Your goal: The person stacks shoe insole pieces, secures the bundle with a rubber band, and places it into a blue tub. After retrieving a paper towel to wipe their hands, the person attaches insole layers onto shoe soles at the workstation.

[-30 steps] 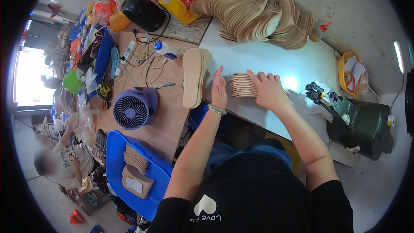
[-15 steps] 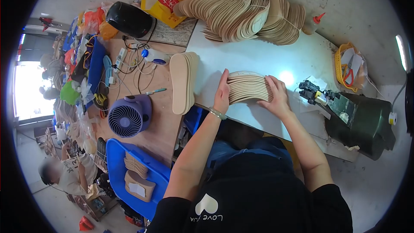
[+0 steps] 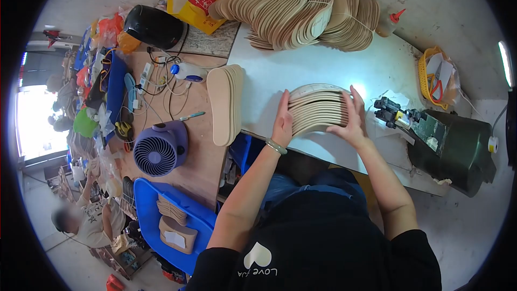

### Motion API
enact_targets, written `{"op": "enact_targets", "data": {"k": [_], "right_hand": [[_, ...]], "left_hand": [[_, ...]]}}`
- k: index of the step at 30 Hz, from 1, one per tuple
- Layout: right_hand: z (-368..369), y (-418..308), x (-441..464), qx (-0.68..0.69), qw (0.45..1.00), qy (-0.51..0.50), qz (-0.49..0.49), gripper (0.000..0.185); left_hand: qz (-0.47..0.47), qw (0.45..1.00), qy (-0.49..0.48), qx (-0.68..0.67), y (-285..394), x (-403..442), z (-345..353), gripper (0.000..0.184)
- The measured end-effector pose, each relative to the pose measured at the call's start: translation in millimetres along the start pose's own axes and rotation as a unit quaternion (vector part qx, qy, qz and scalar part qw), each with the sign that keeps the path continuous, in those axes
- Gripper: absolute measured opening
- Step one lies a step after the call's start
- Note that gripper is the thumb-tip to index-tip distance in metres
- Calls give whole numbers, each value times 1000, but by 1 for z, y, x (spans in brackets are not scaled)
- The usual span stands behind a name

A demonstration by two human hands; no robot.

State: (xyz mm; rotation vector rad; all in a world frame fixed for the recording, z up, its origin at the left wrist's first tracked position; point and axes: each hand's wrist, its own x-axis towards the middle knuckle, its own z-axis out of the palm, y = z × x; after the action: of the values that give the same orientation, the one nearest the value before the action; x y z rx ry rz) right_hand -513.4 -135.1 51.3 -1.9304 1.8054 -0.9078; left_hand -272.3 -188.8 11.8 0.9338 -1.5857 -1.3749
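Note:
A curved stack of beige insoles [image 3: 319, 112] is held between my two hands over the white table. My left hand [image 3: 282, 121] presses against the stack's left ends, fingers pointing away from me. At the opposite ends, my right hand [image 3: 351, 120] grips with its thumb on the near side and fingers on the far side. The stack arches upward in the middle, and a dark gap shows beneath its uppermost layers. To the left, a smaller pile of insoles [image 3: 224, 105] lies flat across the table joint.
Bundled insoles [image 3: 291, 13] line the table's back. On the right are a black clamp-like device [image 3: 397, 113], a dark green machine [image 3: 455, 151] and a yellow basket [image 3: 425, 83] with scissors. A purple fan [image 3: 160, 148] and blue bin [image 3: 202, 213] stand left; another person sits beyond.
The held stack has shifted slightly right and toward me, and arches more. A gap has opened under its top layers. Both hands remain on its ends.

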Motion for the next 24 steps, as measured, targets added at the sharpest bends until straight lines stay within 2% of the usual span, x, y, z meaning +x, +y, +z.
{"op": "enact_targets", "data": {"k": [2, 5, 6, 9, 11, 12, 15, 19, 20, 21, 23, 24], "right_hand": [[-8, -4, -2, -60, 997, -42, -40, 116], [-10, -21, -8, -123, 987, -102, -8, 113], [-6, -25, -5, -142, 987, -69, -16, 109], [-5, -39, 10, -122, 981, -140, 47, 104], [-10, -45, 14, -138, 983, -120, 7, 102], [-10, -49, 15, -144, 983, -112, -16, 101], [-9, -61, 8, -164, 985, -46, 0, 98], [5, -46, 13, -152, 981, -94, 68, 98], [-1, -51, 20, -159, 975, -123, 99, 97], [1, -51, 23, -83, 984, -109, 114, 96], [10, -52, 22, 70, 983, -88, 146, 95], [0, -86, 29, 235, 942, -131, 200, 85]], "left_hand": [[-4, 1000, 11, 5, -1, 3, -1, 67], [-9, 999, 30, 16, -2, 4, -4, 64], [-11, 999, 34, 19, -2, 4, -5, 63], [-18, 998, 45, 29, 3, 0, -10, 59], [-19, 997, 60, 48, 12, -6, -14, 57], [-16, 995, 77, 66, 20, -11, -15, 56], [4, 984, 115, 135, 61, -33, -18, 53], [-24, 988, 72, 134, 126, -75, -45, 45], [-40, 986, 134, 90, 131, -80, -55, 41], [-51, 978, 197, 44, 136, -85, -65, 37], [-36, 944, 306, 121, 139, -84, -104, 34], [-51, 936, 334, 104, 135, -83, -128, 36]]}}
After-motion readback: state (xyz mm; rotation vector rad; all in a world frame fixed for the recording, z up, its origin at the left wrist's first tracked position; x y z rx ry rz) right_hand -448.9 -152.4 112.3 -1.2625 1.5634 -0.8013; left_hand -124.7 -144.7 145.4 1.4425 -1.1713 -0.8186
